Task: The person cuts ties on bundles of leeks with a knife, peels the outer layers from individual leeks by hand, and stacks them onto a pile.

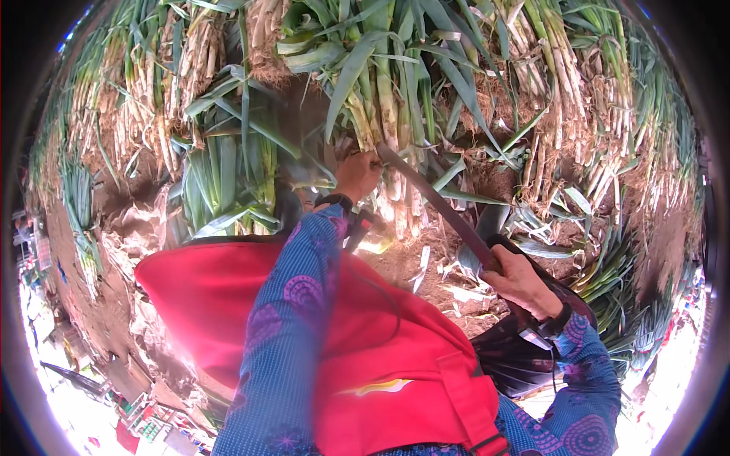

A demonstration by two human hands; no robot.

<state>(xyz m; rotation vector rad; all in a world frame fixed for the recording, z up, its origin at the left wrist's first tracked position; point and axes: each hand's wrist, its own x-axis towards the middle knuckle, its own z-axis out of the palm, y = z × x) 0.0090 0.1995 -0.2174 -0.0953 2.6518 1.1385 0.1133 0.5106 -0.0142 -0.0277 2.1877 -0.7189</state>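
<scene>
Beyond our bright red cloth apron (pixel 403 418), 1 upright-looking bunch of white-stemmed, green-leaved leeks (pixel 388 106) is lying. At its left edge, our left hand (pixel 357 176) is bending its fingers; we cannot tell if they are gripping a stem. Right of the apron's upper part, our right hand (pixel 522 283) is gripping 1 long, flat, brownish-grey blade (pixel 441 204), whose far end is reaching the bunch. Beyond the apron's left side, other green leek leaves (pixel 224 175) are showing.
</scene>
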